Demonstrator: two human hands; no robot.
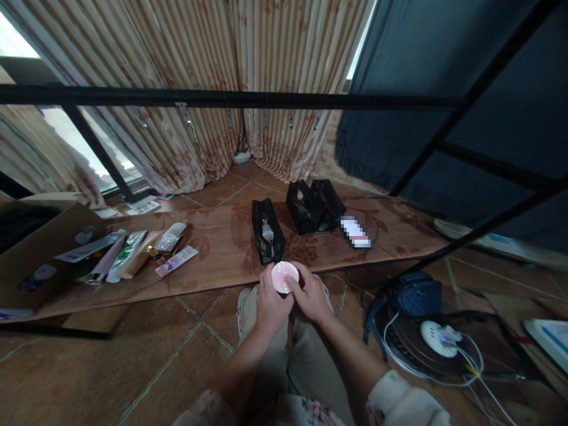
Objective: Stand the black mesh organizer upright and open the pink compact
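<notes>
A person seated at a low, cloth-covered table [222, 263] holds a small round pink-and-white container [284, 276] above the lap, just off the table's near edge. The left hand [271, 300] grips its near left side and the right hand [310, 294] its right, a thumb over the pale top; the two hands meet beneath it (whether that top is a lid or an open inside, one cannot tell).

Just beyond lies a long black pouch [279, 238] with a pale bottle [267, 231] showing inside. Farther back and to the right, a second black pouch [306, 216] shows something yellowish, too small to name, and a third black pouch [329, 207] stands against it, its contents hidden. A phone [355, 232] lies near them. At the table's left end, an open cardboard box [55, 248] has a dark interior; tubes, among them a green-and-white one [128, 253], and a slim pink-and-white packet [176, 261] lie beside it.
</notes>
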